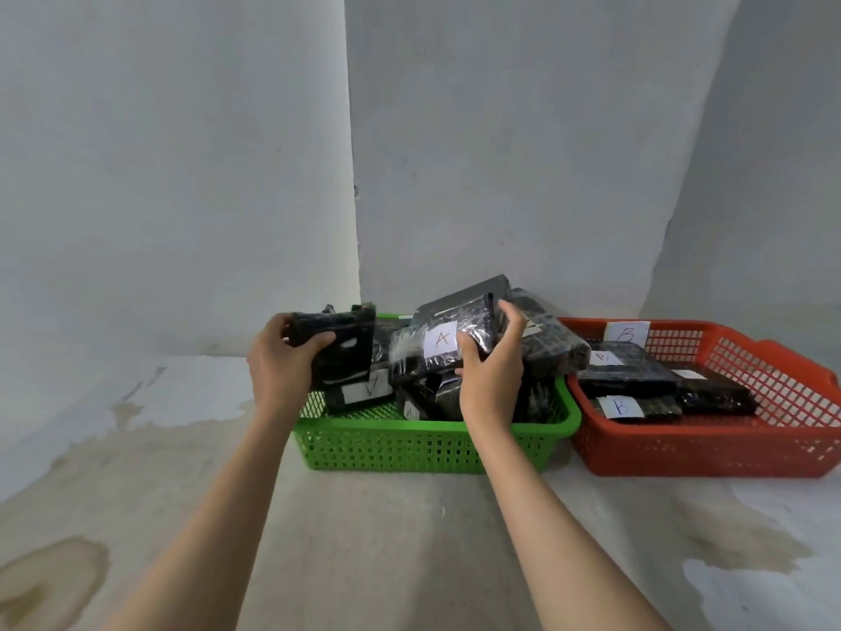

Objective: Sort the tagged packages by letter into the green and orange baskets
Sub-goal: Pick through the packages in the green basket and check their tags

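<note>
The green basket (409, 444) stands on the floor by the wall, piled with several black wrapped packages. My left hand (282, 362) grips a small black package (339, 346) over the basket's left end. My right hand (493, 362) holds the right edge of a larger black package (437, 321) with a white tag marked A, on top of the pile. To the right, the orange basket (728, 453) holds several black packages (628, 375) with white tags marked B, and a B label is fixed to its far wall.
The baskets sit side by side, touching, against a grey wall corner. The concrete floor (387, 539) in front is stained with brown patches. Both my forearms reach in from the bottom of the view.
</note>
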